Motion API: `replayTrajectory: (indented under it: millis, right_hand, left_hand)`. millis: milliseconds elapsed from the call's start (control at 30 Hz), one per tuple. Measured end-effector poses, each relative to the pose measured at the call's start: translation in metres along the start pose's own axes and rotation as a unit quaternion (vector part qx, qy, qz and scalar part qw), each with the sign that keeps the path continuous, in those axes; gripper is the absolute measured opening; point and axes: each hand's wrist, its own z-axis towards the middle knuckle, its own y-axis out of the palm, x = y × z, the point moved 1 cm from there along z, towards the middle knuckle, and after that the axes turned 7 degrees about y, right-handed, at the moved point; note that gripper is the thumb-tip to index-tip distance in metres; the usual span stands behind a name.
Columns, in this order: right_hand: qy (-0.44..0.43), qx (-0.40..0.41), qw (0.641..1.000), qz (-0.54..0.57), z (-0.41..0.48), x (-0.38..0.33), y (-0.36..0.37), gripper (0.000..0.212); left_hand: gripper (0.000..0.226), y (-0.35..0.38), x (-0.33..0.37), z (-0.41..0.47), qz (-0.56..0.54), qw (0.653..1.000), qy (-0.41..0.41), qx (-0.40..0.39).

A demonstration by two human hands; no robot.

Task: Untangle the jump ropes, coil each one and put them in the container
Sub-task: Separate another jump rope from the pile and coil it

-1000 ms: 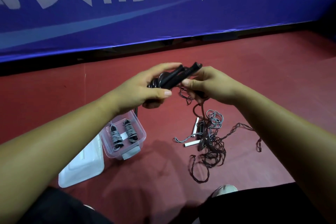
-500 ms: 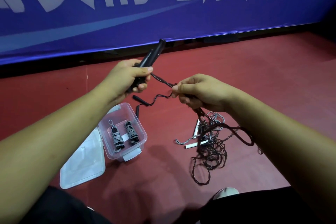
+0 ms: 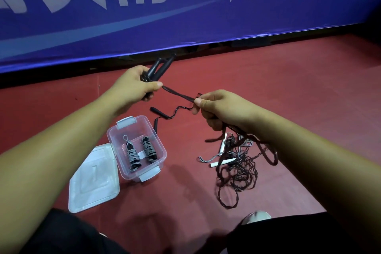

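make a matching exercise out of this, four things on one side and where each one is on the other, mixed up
Things:
1. black handles
2. dark rope
3. coiled ropes
4. lid

Places:
a. inside the clear box
b. stretched from the left hand to the right hand
c. flat on the floor beside the box
d. gripped in the left hand alone

Pairs: 1-d, 2-b, 3-a, 4-c
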Motion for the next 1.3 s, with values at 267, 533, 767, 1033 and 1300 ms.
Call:
replayTrajectory:
  millis: [267,533,767,1033,1300]
  right_hand:
    - [0.046,-0.030,0.998,-0.037,-0.007,-0.004,-0.008,0.014]
    - [-0.021,0.000,0.991,-0.136,-0.016,-0.016,-0.005,0.022]
    - [-0.088,0.067,0.987,-0.113,-0.022,-0.027,-0.018,0.022]
    - [-0.095,0.105,0.943,-0.301,-0.001,-0.002,-0.040,0.015]
    - [-0.080,0.061,0.979,-0.175,0.013,0.018,-0.043,0.013]
  left_hand:
    - [0.024,-0.009,-0.018,0.009,0.077,0.996,0.025,-0.023]
    - [0.032,0.005,-0.024,-0.005,0.363,0.922,0.083,-0.110]
    - [0.053,0.038,-0.012,-0.034,0.443,0.866,0.121,-0.199]
    - [0.030,0.033,0.000,-0.039,0.462,0.790,0.253,-0.314]
    - [0.023,0.027,0.011,-0.033,-0.120,0.963,0.029,-0.238]
